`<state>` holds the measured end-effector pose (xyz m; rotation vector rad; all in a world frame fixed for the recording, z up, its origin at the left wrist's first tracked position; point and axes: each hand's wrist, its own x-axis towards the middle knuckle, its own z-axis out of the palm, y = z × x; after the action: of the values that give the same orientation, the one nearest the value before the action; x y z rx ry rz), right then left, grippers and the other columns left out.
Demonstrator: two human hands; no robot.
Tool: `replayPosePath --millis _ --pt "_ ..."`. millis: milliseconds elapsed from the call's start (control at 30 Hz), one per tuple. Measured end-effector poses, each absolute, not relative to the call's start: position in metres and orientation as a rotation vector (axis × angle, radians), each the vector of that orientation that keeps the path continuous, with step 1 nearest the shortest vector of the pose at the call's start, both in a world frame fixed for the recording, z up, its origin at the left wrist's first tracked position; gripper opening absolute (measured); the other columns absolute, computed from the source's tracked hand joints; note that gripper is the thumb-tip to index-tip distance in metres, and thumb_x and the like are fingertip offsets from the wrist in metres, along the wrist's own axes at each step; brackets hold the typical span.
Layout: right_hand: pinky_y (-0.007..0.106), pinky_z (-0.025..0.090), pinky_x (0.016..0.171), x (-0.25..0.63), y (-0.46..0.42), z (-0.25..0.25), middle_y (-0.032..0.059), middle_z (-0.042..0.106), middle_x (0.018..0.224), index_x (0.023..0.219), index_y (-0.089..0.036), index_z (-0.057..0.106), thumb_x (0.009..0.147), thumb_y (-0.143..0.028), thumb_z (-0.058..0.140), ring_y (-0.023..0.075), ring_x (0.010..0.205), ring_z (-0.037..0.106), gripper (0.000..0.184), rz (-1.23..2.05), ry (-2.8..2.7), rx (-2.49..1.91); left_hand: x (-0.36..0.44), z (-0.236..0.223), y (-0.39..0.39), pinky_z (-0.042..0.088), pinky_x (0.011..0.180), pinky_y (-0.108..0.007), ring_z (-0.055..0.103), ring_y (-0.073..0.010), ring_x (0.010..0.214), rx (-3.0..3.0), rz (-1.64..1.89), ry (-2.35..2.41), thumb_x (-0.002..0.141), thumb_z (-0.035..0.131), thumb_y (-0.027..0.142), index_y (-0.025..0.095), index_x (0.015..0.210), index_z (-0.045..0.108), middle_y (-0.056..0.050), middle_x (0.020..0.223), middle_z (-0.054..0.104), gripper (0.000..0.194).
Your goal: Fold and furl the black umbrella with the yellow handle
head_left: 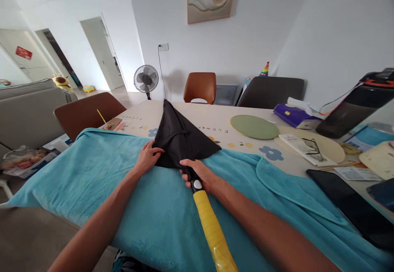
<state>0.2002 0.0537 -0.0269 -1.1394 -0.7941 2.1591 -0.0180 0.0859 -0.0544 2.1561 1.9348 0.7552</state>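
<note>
A black umbrella lies on a teal towel spread over the table, its tip pointing away from me. Its yellow handle points back toward me. My right hand is wrapped round the black shaft just above the handle, by a white button. My left hand pinches the edge of the black canopy fabric at its left side.
Beyond the towel on the table are a green round mat, glasses on papers, a purple tissue box and dark devices at the right. Chairs stand around the table; a fan stands by the far wall.
</note>
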Motion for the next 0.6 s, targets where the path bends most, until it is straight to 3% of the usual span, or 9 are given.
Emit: replayPosePath --millis 200,400,600 --pt "0.021 0.038 0.029 0.2001 0.0544 -0.0279 -0.0019 0.052 0.061 0.072 -0.018 0.040 0.075 -0.025 0.059 0.0085 0.040 0.046 0.021 2.158 -0.771 -1.134 -0.0205 -0.0584 0.0887 0.027 0.107 -0.038 0.032 -0.0264 0.128 2.122 0.716 2.111 0.081 0.044 0.030 0.015 0.124 0.052 -0.011 0.130 0.047 0.047" --pt "0.021 0.038 0.029 0.1999 0.0544 -0.0275 -0.0021 0.051 0.059 0.072 -0.019 0.039 0.076 -0.025 0.059 0.0085 0.039 0.045 0.021 2.161 -0.776 -1.142 -0.0197 -0.0591 0.0913 0.026 0.107 -0.035 0.032 -0.0269 0.129 2.008 0.737 2.214 0.080 0.045 0.031 0.005 0.122 0.050 -0.016 0.134 0.043 0.050" --pt "0.020 0.039 0.030 0.2001 0.0545 -0.0287 -0.0024 0.052 0.061 0.073 -0.018 0.041 0.075 -0.025 0.059 0.0079 0.041 0.046 0.019 2.158 -0.797 -1.127 -0.0233 -0.0540 0.0928 0.032 0.102 -0.038 0.037 -0.0260 0.126 1.819 0.927 2.252 0.082 0.044 0.034 0.010 0.122 0.049 -0.015 0.133 0.046 0.047"
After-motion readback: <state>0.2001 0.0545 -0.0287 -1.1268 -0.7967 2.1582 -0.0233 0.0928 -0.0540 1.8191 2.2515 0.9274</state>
